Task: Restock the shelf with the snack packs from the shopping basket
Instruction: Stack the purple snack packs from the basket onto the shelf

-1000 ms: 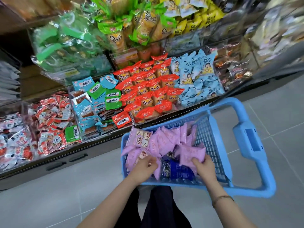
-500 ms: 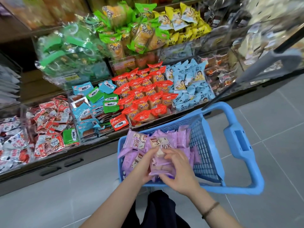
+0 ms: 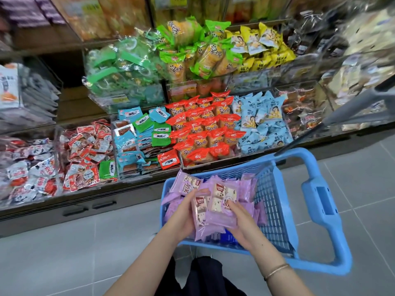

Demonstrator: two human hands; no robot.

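Observation:
A blue plastic shopping basket (image 3: 275, 212) stands on the floor in front of the shelf, with several purple snack packs (image 3: 186, 184) lying in it. My left hand (image 3: 183, 216) and my right hand (image 3: 241, 225) hold a small stack of purple snack packs (image 3: 218, 208) between them just above the basket's near left corner. Left fingers curl round the stack's left edge, right fingers round its right edge and underside. A dark blue pack (image 3: 227, 237) shows under the stack.
The shelf's clear bins hold red-and-white packs (image 3: 85, 154), teal and green packs (image 3: 139, 137), orange-red cake packs (image 3: 205, 127) and light blue packs (image 3: 260, 122). Green and yellow packs fill the tier above. The basket's handle (image 3: 322, 201) juts right. Grey tiled floor lies around.
My hands gathered loose purple packs in the basket into one stack and lifted it slightly. The view has tilted up toward the shelf.

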